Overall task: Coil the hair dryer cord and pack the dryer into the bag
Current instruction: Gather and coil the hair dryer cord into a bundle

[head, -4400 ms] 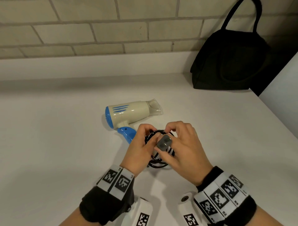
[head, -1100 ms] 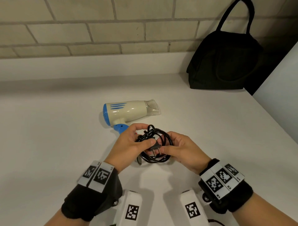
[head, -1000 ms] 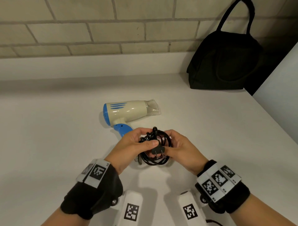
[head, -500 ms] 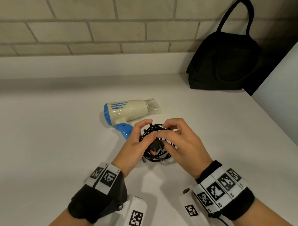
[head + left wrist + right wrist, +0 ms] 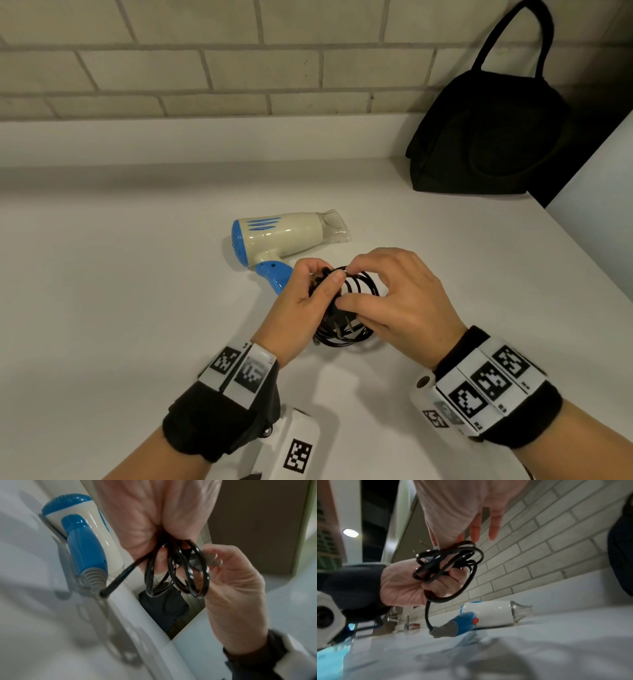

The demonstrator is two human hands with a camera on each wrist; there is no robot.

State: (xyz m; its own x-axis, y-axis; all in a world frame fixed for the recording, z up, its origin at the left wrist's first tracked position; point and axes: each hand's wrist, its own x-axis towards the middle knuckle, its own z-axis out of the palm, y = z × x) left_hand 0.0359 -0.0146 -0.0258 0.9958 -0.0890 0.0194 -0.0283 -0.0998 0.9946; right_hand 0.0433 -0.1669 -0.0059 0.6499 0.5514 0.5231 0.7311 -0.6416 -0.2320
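Note:
The cream and blue hair dryer (image 5: 284, 238) lies on its side on the white counter (image 5: 120, 308), nozzle to the right. Its black cord (image 5: 356, 291) is wound into a small coil held just above the counter, in front of the blue handle. My left hand (image 5: 298, 308) grips the coil's left side, fingers curled through the loops (image 5: 453, 561). My right hand (image 5: 404, 301) arches over the coil and pinches the cord's plug end (image 5: 211, 559); the prongs (image 5: 421, 545) stick out. The black bag (image 5: 486, 137) stands at the back right against the brick wall.
A short run of cord (image 5: 427, 615) leads from the coil down to the grey strain relief on the dryer's handle. A white panel (image 5: 596, 205) borders the counter on the right. A faucet (image 5: 406, 622) stands far off to the left.
My right hand has turned from beside the coil, palm up, to arching over it palm down, carrying the plug end with it. The left hand keeps its grip. The dryer has not moved.

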